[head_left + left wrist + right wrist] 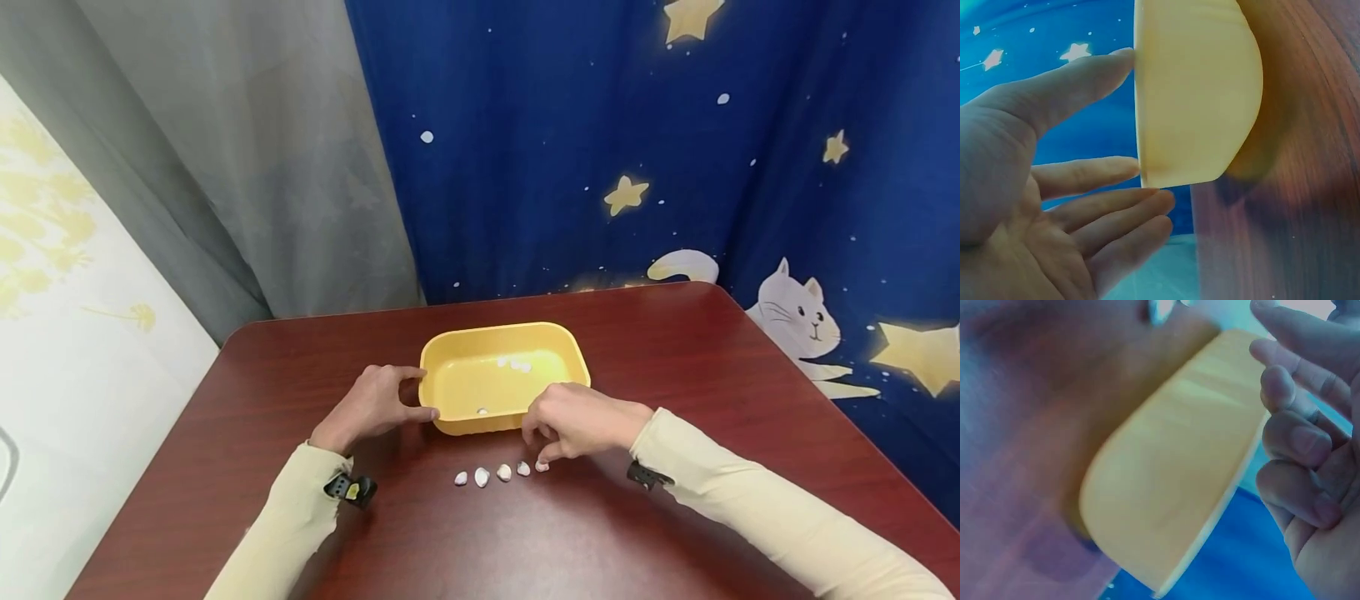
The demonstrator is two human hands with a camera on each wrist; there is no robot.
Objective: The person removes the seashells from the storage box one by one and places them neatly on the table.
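A yellow plastic bin point(504, 417) stands on the table. My left hand point(377, 402) is at its left end, thumb and outstretched fingers touching the rim; the left wrist view shows the fingertips against the bin's edge point(1138, 112). In front of the bin lies a row of several small white shell-like pieces point(482, 477). My right hand point(576, 421) reaches over the near right corner, thumb tip right at the rightmost piece point(542, 467). Its other fingers bend loosely in the right wrist view, with a gap between thumb and forefinger point(1263, 350).
Several more small white pieces point(522, 367) lie inside the bin, with another near its front wall point(482, 411). The dark red wooden table point(420, 550) has a blue star-patterned curtain point(525, 167) and a grey curtain point(300, 208) behind it.
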